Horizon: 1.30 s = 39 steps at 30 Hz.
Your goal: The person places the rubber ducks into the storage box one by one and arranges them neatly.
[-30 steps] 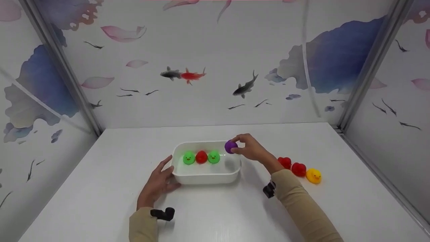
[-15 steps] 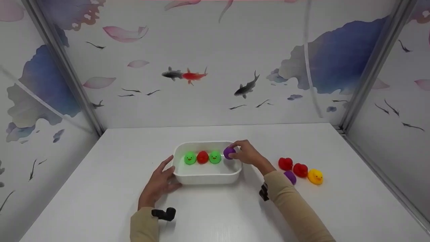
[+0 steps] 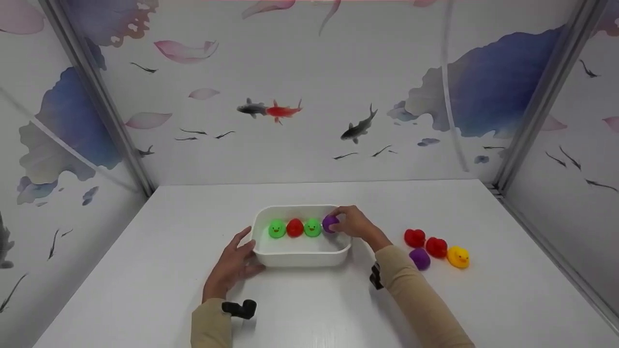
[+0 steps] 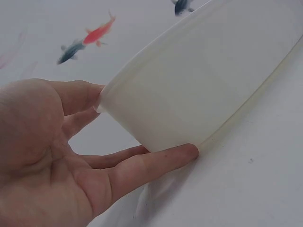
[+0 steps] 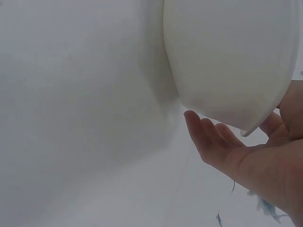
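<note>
My right hand (image 3: 357,224) pinches a small round purple toy (image 3: 330,224) between thumb and fingertips, low inside the right end of a white plastic container (image 3: 302,259). To its left stand a green duck (image 3: 312,227), a red round toy (image 3: 295,227) and another green duck (image 3: 277,228) in a row. My left hand (image 3: 233,266) rests against the container's left end, its fingers extended and spread around the corner. In the left wrist view, fingertips touch the container wall (image 4: 189,90). The right wrist view shows the container's outside (image 5: 227,56); its wall hides the purple toy.
Right of the container, on the white table (image 3: 309,309), lie two red toys (image 3: 436,247), a yellow duck (image 3: 458,257) and another purple toy (image 3: 420,259) beside the right sleeve. A printed wall panel (image 3: 309,159) stands behind, with side panels at left and right.
My right hand has lowered the purple toy from the container's rim to inside it, beside the right green duck. The other purple toy has come out from behind the sleeve. The left hand stays put.
</note>
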Tool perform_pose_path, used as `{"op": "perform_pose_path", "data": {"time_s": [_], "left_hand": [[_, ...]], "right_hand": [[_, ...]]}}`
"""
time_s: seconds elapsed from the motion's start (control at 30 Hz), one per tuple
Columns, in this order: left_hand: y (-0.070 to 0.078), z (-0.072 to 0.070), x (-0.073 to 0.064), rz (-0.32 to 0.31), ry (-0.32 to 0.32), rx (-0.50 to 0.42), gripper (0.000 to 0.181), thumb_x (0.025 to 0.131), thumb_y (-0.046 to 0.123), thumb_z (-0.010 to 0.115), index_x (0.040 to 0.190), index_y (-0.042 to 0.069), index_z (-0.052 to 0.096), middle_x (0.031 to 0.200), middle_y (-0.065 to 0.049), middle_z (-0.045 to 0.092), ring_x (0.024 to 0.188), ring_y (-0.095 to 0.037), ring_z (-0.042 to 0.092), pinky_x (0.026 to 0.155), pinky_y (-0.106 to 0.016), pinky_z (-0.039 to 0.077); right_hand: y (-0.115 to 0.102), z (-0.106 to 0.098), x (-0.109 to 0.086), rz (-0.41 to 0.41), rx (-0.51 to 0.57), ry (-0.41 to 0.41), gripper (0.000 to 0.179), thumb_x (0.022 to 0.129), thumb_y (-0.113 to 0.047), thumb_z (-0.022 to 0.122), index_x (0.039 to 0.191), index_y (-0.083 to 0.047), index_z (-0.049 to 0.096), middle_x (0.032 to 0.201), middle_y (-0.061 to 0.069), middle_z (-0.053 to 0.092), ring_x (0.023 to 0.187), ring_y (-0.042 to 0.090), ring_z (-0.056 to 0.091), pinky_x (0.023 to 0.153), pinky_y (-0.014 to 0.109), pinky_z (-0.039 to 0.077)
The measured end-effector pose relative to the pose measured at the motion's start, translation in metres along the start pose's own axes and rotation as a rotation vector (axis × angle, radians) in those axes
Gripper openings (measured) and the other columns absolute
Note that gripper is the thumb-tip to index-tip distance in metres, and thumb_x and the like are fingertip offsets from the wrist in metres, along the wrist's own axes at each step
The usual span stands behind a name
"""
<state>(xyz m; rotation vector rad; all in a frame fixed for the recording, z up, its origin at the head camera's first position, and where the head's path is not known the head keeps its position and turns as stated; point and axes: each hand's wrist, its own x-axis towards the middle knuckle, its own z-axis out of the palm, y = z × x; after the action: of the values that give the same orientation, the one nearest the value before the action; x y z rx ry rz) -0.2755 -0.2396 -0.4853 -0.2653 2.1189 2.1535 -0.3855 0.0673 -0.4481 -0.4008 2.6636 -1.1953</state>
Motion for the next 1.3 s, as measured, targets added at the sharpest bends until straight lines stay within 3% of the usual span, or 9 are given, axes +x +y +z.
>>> {"op": "perform_pose_path", "data": {"time_s": [0.47,0.97,1.2,1.3], "left_hand": [[0.002,0.004,0.001,0.009,-0.016,0.050,0.055,0.107,0.025,0.045,0.159,0.031,0.027,0.158,-0.022,0.039,0.142,-0.042,0.045,0.097,-0.046,0.058],[0.002,0.002,-0.001,0.012,-0.011,0.057,0.055,0.107,0.028,0.047,0.158,0.032,0.028,0.159,-0.020,0.039,0.142,-0.039,0.045,0.099,-0.045,0.057],[-0.001,0.000,-0.002,0.020,-0.011,0.054,0.057,0.105,0.031,0.050,0.158,0.033,0.028,0.157,-0.020,0.042,0.140,-0.038,0.048,0.100,-0.046,0.056],[-0.002,-0.002,-0.002,0.036,-0.015,0.045,0.056,0.106,0.028,0.048,0.158,0.031,0.028,0.155,-0.021,0.045,0.139,-0.038,0.050,0.100,-0.048,0.056]], "right_hand": [[-0.003,0.004,-0.005,0.041,-0.018,0.054,0.027,0.089,-0.004,0.072,0.116,-0.002,0.072,0.123,0.017,0.069,0.122,0.032,0.060,0.109,0.046,0.049],[-0.003,0.005,-0.002,0.085,-0.012,0.036,0.029,0.090,-0.007,0.072,0.118,-0.003,0.072,0.126,0.017,0.068,0.124,0.033,0.059,0.111,0.046,0.048],[0.000,-0.008,-0.006,0.070,0.019,-0.005,0.039,0.091,-0.013,0.073,0.128,-0.003,0.067,0.141,0.020,0.059,0.137,0.039,0.050,0.117,0.051,0.041],[0.001,-0.017,-0.012,0.050,0.015,-0.008,0.042,0.091,-0.017,0.073,0.131,-0.005,0.065,0.147,0.020,0.054,0.138,0.041,0.048,0.114,0.053,0.044]]}}
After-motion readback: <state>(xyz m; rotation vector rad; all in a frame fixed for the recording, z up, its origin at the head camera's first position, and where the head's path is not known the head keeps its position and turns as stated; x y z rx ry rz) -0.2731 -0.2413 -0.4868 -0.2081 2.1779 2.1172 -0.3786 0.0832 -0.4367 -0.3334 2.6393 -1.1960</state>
